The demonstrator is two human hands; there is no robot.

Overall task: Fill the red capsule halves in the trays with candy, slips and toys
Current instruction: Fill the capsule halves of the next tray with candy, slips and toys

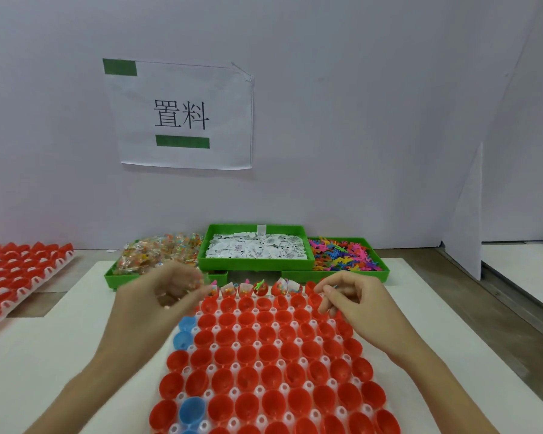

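A white tray packed with red capsule halves lies in front of me; a few blue halves sit along its left side. The far row holds candy, slips and toys. My left hand hovers blurred over the tray's far left corner, its curled fingers holding small candy packets. My right hand is over the far right corner, pinching a small thin toy between thumb and fingers.
Behind the tray stand three green bins: wrapped candy, white paper slips, coloured plastic toys. Another tray of red halves lies at far left. A paper sign hangs on the wall; a white divider stands right.
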